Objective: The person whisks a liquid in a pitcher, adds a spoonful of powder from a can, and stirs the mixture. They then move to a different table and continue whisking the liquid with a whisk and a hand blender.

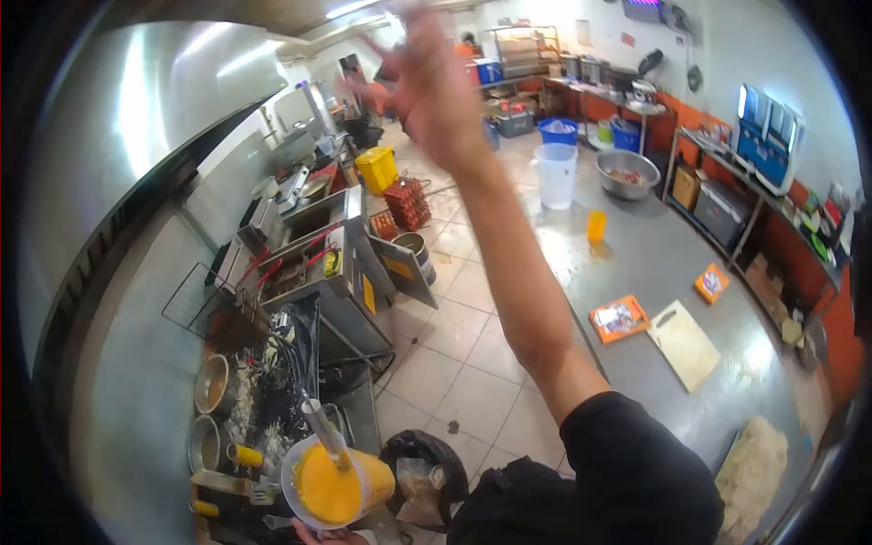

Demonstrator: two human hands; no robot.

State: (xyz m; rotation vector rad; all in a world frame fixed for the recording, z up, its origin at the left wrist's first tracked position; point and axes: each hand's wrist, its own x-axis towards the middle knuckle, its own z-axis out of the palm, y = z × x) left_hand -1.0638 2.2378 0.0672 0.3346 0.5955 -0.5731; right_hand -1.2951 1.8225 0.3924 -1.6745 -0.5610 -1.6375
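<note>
At the bottom left, my left hand (pixel 320 534) shows only in part, its fingers against the underside of a translucent plastic container (pixel 374 480). Thick yellow liquid (pixel 327 486) fills much of that container. A shiny metal shaft (pixel 324 427) stands tilted in the liquid; its kind is not clear. My right arm stretches up and forward, and my right hand (pixel 427 91) is raised high over the floor. Motion blurs this hand, but its fingers look spread, with nothing seen in them.
Metal bowls (pixel 215 386) and a fryer (pixel 313 236) line the left side. A black-lined bin (pixel 445 454) stands below. On the right steel table (pixel 627 272) are a cutting board (pixel 686 345), orange packs (pixel 619 318), a yellow cup (pixel 596 227) and dough (pixel 754 472).
</note>
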